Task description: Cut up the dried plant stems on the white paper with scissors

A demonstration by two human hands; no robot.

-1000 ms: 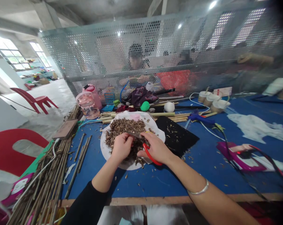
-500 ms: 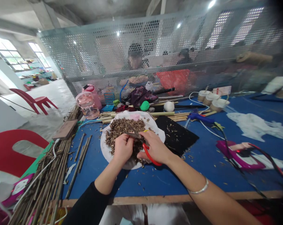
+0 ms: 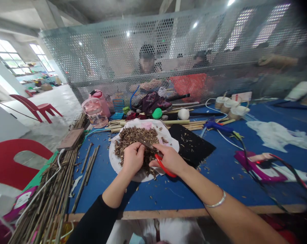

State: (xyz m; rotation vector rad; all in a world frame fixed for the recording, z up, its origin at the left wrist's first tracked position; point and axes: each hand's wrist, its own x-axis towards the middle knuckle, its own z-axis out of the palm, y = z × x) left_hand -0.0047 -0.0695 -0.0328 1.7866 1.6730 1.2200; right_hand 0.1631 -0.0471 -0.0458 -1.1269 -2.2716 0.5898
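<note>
My right hand (image 3: 170,158) is wrapped round red-handled scissors (image 3: 166,166), whose dark blades point up and left over the pile. My left hand (image 3: 133,156) is closed in a pinch right beside the blades; whatever its fingers hold is hidden. Beneath both hands lies a heap of short brown twig-like bits (image 3: 126,137). The heap rests on a round white cloth-like sheet (image 3: 115,164) on the blue tabletop (image 3: 189,195).
Long thin sticks (image 3: 55,189) lie bundled at the left, with a phone (image 3: 71,138) on top. A black sheet (image 3: 194,144) sits right of the pile. Farther right are a blue glue gun (image 3: 218,127) and cables. Behind stands a perforated metal screen (image 3: 104,61), with people beyond it.
The scissor blades stood apart before and now look closed together. My left hand has shifted slightly, staying near the blades. My right hand keeps its hold.
</note>
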